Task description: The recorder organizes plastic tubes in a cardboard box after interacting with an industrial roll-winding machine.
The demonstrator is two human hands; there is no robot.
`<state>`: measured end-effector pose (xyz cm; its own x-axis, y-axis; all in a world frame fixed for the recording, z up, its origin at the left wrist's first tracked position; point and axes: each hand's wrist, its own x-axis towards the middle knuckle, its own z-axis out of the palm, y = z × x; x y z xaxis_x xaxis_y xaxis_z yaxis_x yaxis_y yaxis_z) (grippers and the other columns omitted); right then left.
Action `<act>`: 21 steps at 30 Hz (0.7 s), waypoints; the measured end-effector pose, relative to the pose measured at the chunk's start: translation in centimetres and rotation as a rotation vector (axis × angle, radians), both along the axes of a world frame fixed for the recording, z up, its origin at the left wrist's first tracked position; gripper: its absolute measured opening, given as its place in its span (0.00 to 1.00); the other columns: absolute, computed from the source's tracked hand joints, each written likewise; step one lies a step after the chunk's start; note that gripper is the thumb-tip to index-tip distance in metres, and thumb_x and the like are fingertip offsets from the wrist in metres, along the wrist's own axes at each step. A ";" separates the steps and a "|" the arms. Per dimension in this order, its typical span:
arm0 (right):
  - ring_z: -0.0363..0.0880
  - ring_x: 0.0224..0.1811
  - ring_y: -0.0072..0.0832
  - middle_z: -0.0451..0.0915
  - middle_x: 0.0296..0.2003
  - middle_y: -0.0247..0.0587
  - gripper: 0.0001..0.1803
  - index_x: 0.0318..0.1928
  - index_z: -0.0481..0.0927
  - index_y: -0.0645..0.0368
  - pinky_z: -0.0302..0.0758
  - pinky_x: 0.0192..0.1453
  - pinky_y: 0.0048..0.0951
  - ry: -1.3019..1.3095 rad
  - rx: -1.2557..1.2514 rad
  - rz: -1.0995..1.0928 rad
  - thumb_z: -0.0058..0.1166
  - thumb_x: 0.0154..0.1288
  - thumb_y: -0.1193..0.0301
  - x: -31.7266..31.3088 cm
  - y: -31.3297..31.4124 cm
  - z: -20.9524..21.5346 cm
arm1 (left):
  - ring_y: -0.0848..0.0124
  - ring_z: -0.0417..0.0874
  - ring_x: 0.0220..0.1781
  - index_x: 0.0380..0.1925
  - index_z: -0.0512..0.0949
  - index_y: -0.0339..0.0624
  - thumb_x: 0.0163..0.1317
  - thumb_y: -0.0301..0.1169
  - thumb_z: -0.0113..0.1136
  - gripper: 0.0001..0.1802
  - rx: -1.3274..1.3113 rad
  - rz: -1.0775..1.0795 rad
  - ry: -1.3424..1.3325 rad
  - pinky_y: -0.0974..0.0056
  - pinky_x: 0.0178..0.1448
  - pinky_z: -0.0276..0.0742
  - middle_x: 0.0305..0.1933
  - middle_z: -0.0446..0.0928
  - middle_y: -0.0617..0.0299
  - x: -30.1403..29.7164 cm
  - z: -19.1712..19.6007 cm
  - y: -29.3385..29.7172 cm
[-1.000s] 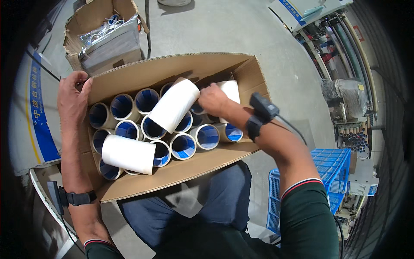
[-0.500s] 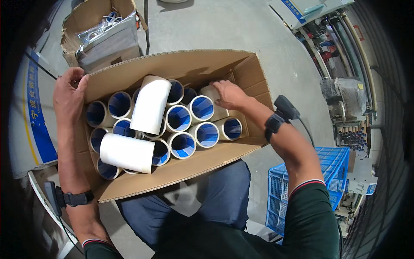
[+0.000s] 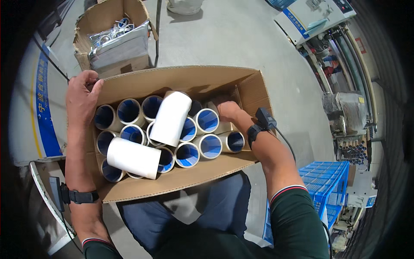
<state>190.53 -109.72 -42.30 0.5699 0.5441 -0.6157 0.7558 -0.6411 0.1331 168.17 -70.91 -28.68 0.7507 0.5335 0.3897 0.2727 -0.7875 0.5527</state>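
Head view, carton: an open cardboard box (image 3: 185,84) rests on the seated person's lap, its flaps folded out.
Head view, standing tubes: white tubes with blue inner walls (image 3: 210,146) stand on end in rows that cover most of the box floor.
Head view, loose tubes: one white tube (image 3: 170,118) lies tilted across the standing ones near the middle of the box; a second lying tube (image 3: 134,158) rests near the front left corner.
Head view, left hand: the left hand (image 3: 82,100) grips the box's back left edge, fingers curled over the cardboard.
Head view, right hand: the right hand (image 3: 230,112) reaches down into the back right corner; its fingers are sunk among the tubes, so whether it holds one cannot be told.
Head view, progress: judged from the rows, the bulk of the packing looks done; the two lying tubes are not yet stood up, and a small gap seems left by the right wall.
Head view, surroundings: a second carton of bagged metal parts (image 3: 115,45) sits on the floor behind, and a blue crate (image 3: 330,183) stands to the right.
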 end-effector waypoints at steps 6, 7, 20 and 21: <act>0.81 0.43 0.44 0.82 0.36 0.50 0.16 0.40 0.80 0.57 0.77 0.47 0.42 -0.121 0.139 0.011 0.59 0.52 0.62 1.7 0.9 3.6 | 0.64 0.78 0.39 0.38 0.79 0.41 0.54 0.31 0.65 0.12 0.035 -0.023 -0.070 0.62 0.45 0.75 0.35 0.77 0.56 0.2 0.0 -0.2; 0.80 0.42 0.45 0.82 0.34 0.51 0.14 0.37 0.80 0.58 0.77 0.46 0.43 -0.111 0.197 0.046 0.60 0.52 0.63 1.8 0.8 4.3 | 0.64 0.78 0.39 0.38 0.79 0.41 0.54 0.31 0.65 0.12 0.030 -0.027 -0.070 0.62 0.45 0.75 0.35 0.77 0.56 0.2 -0.1 -0.3; 0.79 0.34 0.47 0.80 0.29 0.49 0.09 0.33 0.78 0.59 0.74 0.39 0.43 0.045 0.323 0.117 0.57 0.52 0.69 -4.7 -2.3 8.1 | 0.63 0.78 0.38 0.37 0.79 0.41 0.54 0.33 0.65 0.12 0.012 -0.010 -0.041 0.61 0.44 0.75 0.33 0.77 0.55 0.0 -0.1 -0.2; 0.79 0.34 0.46 0.80 0.29 0.49 0.10 0.34 0.79 0.59 0.75 0.39 0.43 -0.028 0.499 0.077 0.58 0.52 0.69 -4.8 -1.6 8.7 | 0.62 0.78 0.39 0.36 0.79 0.41 0.53 0.33 0.65 0.12 -0.011 -0.009 -0.036 0.61 0.44 0.75 0.33 0.78 0.56 0.0 0.2 -0.2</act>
<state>185.71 -111.36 -33.65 0.5290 0.8095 -0.2545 0.8041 -0.5741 -0.1547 168.19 -71.15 -28.51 0.7414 0.5310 0.4103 0.2453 -0.7836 0.5709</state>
